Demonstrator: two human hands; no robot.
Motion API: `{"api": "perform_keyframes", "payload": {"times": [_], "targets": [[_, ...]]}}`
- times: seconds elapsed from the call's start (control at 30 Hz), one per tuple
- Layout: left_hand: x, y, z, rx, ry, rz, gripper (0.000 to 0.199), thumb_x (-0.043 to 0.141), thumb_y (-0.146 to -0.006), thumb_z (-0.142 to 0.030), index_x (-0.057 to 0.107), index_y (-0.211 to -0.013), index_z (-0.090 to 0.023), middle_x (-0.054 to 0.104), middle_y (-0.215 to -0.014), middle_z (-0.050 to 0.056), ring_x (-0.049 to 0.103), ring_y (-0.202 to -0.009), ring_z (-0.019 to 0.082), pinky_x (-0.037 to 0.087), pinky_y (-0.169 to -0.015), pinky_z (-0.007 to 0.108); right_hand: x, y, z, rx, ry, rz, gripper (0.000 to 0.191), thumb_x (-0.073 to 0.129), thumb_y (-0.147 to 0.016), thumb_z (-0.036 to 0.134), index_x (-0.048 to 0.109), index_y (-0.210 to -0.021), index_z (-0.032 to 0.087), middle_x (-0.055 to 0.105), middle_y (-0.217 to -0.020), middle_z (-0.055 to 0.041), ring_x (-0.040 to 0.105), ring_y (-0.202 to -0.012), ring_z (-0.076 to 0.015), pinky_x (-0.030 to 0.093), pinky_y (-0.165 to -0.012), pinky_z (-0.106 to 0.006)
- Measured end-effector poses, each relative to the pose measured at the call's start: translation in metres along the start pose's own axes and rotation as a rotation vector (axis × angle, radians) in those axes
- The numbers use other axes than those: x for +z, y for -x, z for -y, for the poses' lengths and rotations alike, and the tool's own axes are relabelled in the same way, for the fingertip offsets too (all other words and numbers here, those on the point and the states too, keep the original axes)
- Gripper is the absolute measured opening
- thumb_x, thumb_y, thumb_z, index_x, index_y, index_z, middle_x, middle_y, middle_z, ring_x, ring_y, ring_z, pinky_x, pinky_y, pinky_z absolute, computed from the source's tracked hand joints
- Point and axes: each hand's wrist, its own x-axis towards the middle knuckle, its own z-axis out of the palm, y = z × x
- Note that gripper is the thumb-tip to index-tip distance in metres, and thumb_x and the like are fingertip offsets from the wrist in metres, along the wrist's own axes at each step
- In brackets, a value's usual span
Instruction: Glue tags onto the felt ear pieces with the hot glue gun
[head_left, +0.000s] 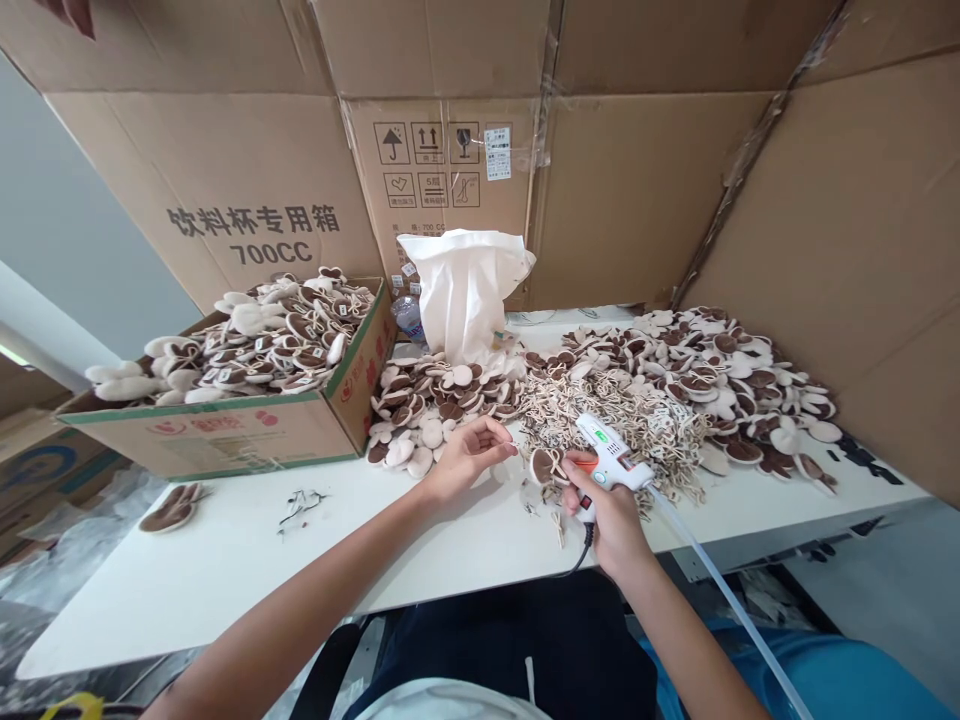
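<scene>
My right hand point(611, 515) is wrapped round the handle of a white glue gun point(609, 450) with a long clear glue stick out of its back. A brown and cream felt piece with a small bow point(546, 466) is just left of the gun, by my right fingertips. My left hand point(471, 458) is pinched, fingertips together, near a tiny pale item too small to name. Behind both hands lies a heap of small cream cord bows point(622, 400).
A green-edged carton point(255, 435) full of felt pieces stands at the left. More felt pieces point(742, 390) are piled at the right. White tissue point(469, 290) rises behind. Thread scraps point(301, 505) and one felt piece point(172, 507) lie front left. Tall cardboard walls point(622, 200) enclose the back.
</scene>
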Motion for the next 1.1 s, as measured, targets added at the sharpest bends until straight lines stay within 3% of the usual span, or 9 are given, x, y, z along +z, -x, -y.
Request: {"api": "perform_keyframes", "payload": {"times": [0.13, 0.37, 0.57, 0.7, 0.83, 1.1], "targets": [[0.000, -0.001, 0.002, 0.009, -0.034, -0.012, 0.035, 0.084, -0.084, -0.045, 0.066, -0.091, -0.016, 0.068, -0.089, 0.006, 0.063, -0.077, 0.015, 0.049, -0.067, 0.025, 0.002, 0.001, 0.003, 0.004, -0.006, -0.017, 0.042, 0.096, -0.068, 0.042, 0.073, -0.095, 0.019, 0.054, -0.050, 0.0059, 0.049, -0.047, -0.0116, 0.041, -0.049, -0.024], [0.001, 0.000, -0.001, 0.026, -0.006, 0.017, 0.032, 0.085, -0.083, -0.041, 0.066, -0.087, -0.015, 0.065, -0.088, 0.003, 0.059, -0.077, 0.013, 0.046, -0.069, 0.025, 0.003, 0.001, 0.003, 0.011, -0.009, -0.019, 0.041, 0.095, -0.068, 0.043, 0.073, -0.094, 0.020, 0.055, -0.051, 0.0055, 0.050, -0.047, -0.0119, 0.041, -0.049, -0.024], [0.005, 0.006, -0.010, 0.030, 0.068, 0.135, 0.028, 0.082, -0.087, -0.037, 0.074, -0.104, -0.016, 0.065, -0.091, 0.005, 0.059, -0.081, 0.015, 0.045, -0.071, 0.026, 0.002, 0.000, 0.000, 0.005, -0.009, -0.033, 0.039, 0.095, -0.070, 0.042, 0.073, -0.093, 0.020, 0.054, -0.051, 0.0054, 0.050, -0.049, -0.0115, 0.042, -0.049, -0.023], [0.007, 0.009, -0.011, -0.007, 0.055, 0.188, 0.025, 0.083, -0.087, -0.037, 0.076, -0.095, -0.014, 0.070, -0.088, 0.007, 0.060, -0.075, 0.015, 0.044, -0.067, 0.027, 0.001, -0.001, -0.002, -0.006, 0.004, -0.030, 0.039, 0.094, -0.073, 0.042, 0.073, -0.096, 0.020, 0.055, -0.052, 0.0053, 0.051, -0.049, -0.0116, 0.041, -0.049, -0.023], [0.010, 0.010, -0.009, 0.014, 0.036, 0.220, 0.026, 0.086, -0.083, -0.035, 0.076, -0.092, -0.013, 0.072, -0.086, 0.008, 0.064, -0.078, 0.017, 0.049, -0.073, 0.029, -0.002, -0.002, -0.005, -0.029, 0.036, -0.020, 0.039, 0.092, -0.075, 0.042, 0.074, -0.100, 0.018, 0.056, -0.052, 0.0051, 0.051, -0.049, -0.0116, 0.041, -0.049, -0.023], [0.007, 0.008, -0.005, 0.029, -0.008, 0.201, 0.029, 0.084, -0.086, -0.037, 0.074, -0.097, -0.012, 0.072, -0.087, 0.008, 0.064, -0.079, 0.016, 0.050, -0.075, 0.029, 0.000, 0.001, 0.001, 0.019, 0.005, 0.057, 0.046, 0.095, -0.071, 0.039, 0.071, -0.104, 0.019, 0.060, -0.056, 0.0047, 0.052, -0.049, -0.0117, 0.044, -0.050, -0.024]]}}
